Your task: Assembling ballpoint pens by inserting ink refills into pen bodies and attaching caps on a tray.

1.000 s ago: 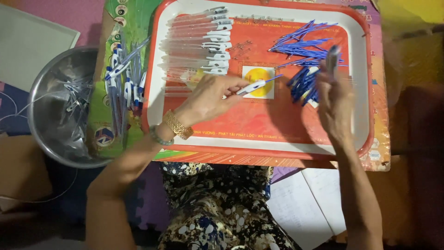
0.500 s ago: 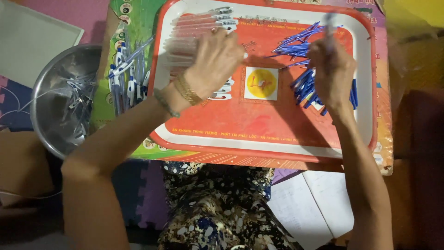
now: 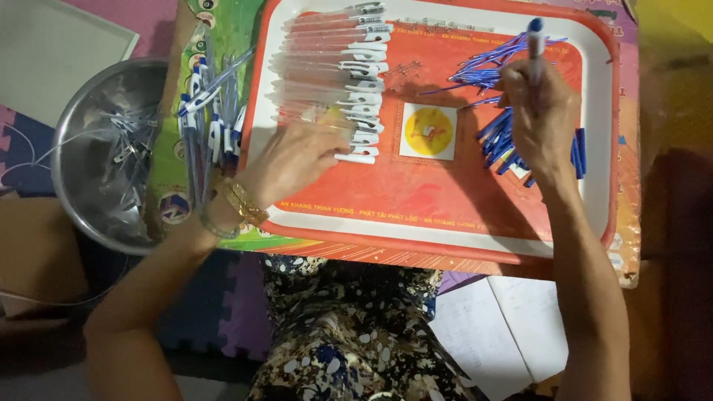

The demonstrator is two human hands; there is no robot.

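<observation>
Left fingers: curled down onto the near end of the row of clear barrels, tips at the lowest white clip; whether they pinch one I cannot tell.
Left hand: lies palm down on the left part of the tray, left of centre in the frame, with a gold bracelet at the wrist.
Right fingers: closed round a blue-capped pen that stands up out of the fist, cap uppermost.
Right hand: upper right of the frame, over the pile of blue refills, back of the hand to the camera.
Barrels: clear tubes with white clips, laid side by side in a column in the upper left of the tray, clips toward the middle.
Refills: thin blue sticks, loose and crossed, spread in the tray's upper right and under the right hand.
Tray: red with a white rim, filling the upper middle of the frame; a small yellow square lies in its centre, between the two hands.
Finished pens: a bundle of blue and white ones just left of the tray, on a green mat.
Bowl: steel, at the left edge of the frame, with small metal bits inside.
Papers: lower right, below the tray.
</observation>
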